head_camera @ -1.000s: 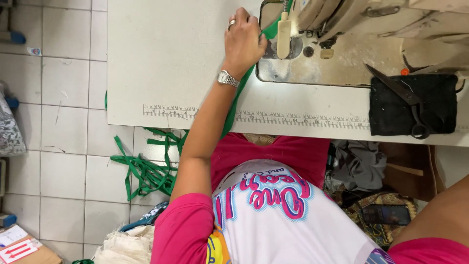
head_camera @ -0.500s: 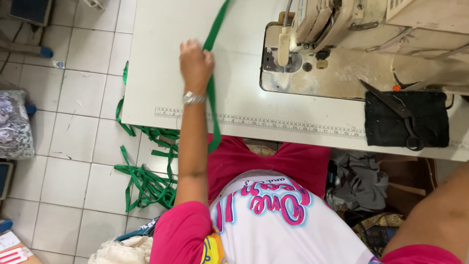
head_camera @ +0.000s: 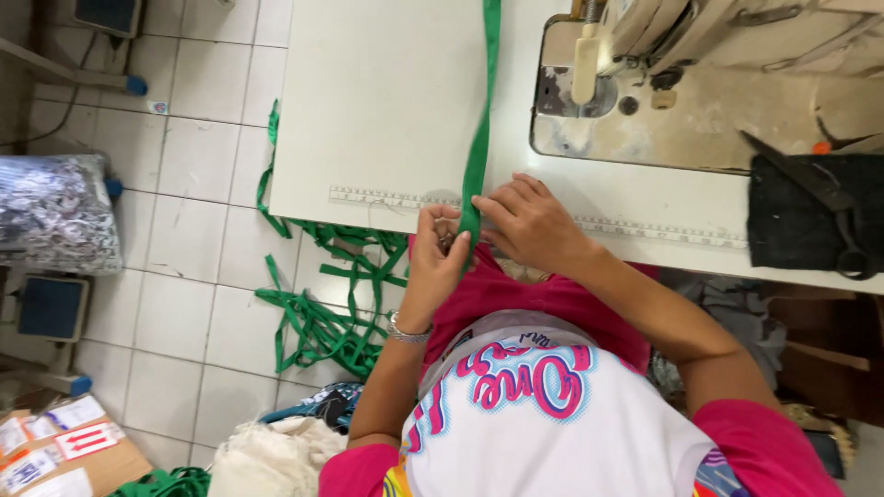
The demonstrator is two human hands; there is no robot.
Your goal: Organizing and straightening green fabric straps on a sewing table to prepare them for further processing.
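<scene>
Left hand (head_camera: 437,262): closed on green fabric strip (head_camera: 479,138) at near edge of tabletop (head_camera: 387,92), fingers pinching strip from left. Right hand (head_camera: 529,221): fingertips clamped on same strip from right, just beside left hand, palm over tabletop's near edge. Strip: ran straight from the hands across tabletop to far edge, left of sewing machine (head_camera: 700,83). Measuring tape (head_camera: 387,197): fixed along near edge, passed under strip. Wristwatch (head_camera: 405,331): silver, worn on left wrist. Scissors (head_camera: 824,202): lay on dark cloth pad (head_camera: 801,230) at right part of near edge, well apart from hands. Loose green strips (head_camera: 322,304): heaped on tiled floor (head_camera: 175,239) below tabletop's left near corner. Cardboard box (head_camera: 55,456): at floor's lower left.
</scene>
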